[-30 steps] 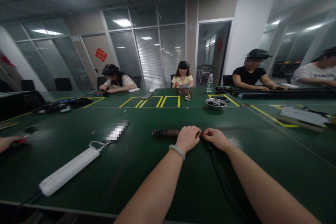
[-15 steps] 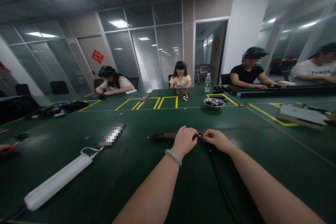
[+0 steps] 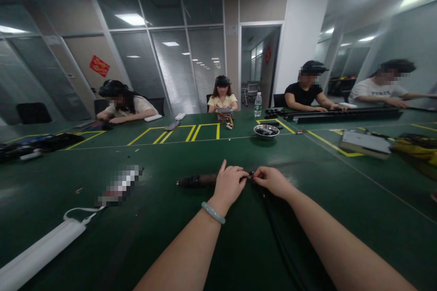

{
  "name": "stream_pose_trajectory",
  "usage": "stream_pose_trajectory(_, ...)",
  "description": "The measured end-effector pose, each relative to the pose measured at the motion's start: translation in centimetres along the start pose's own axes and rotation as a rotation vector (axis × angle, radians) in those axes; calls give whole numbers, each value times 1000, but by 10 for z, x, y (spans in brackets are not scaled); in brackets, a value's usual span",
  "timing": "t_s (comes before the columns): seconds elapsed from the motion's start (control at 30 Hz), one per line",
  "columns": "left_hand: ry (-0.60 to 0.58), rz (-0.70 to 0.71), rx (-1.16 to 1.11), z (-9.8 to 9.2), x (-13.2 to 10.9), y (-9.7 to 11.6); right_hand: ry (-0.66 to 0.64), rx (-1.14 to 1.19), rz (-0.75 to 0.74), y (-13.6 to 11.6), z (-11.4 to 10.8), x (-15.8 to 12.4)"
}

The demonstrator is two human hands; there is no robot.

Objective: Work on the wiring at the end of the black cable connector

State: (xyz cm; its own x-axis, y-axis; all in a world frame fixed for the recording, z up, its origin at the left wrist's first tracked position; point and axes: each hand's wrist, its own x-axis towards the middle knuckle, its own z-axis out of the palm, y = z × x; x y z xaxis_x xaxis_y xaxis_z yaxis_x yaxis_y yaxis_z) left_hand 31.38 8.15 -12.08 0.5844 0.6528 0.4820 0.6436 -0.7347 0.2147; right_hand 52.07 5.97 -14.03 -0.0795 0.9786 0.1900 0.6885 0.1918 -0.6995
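A dark, brownish cylindrical tool (image 3: 200, 181), like a straight power screwdriver, lies on the green table with its narrow tip to the left. My left hand (image 3: 229, 186), a pale bangle at its wrist, is closed around the tool's right-hand end, thumb raised. At that same end my right hand (image 3: 273, 183) pinches a small connector (image 3: 251, 175) with a bit of shiny metal showing. My fingertips nearly meet there and hide most of the joint. A black hose or cable (image 3: 273, 220) runs from below my right hand toward me.
At left lie a white power strip (image 3: 44, 248) and a blurred-out flat item (image 3: 121, 185). Farther off are a metal bowl (image 3: 266, 132) with dark parts, a water bottle (image 3: 257, 104), wires (image 3: 226, 119) and a flat pale box (image 3: 365, 143). Several people sit across the table.
The view has turned a little to the right, so everything appears shifted left. My left thumb is lifted higher. Both hands remain at the tool's right end.
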Motion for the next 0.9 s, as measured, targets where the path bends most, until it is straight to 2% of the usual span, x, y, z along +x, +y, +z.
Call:
stream_pose_trajectory(0.37,-53,-29,-25,2,2,-1,53,-41,-25,-13,0,-6)
stream_pose_trajectory(0.9,-84,-57,-29,2,4,-1,57,-28,0,-10,6,-6)
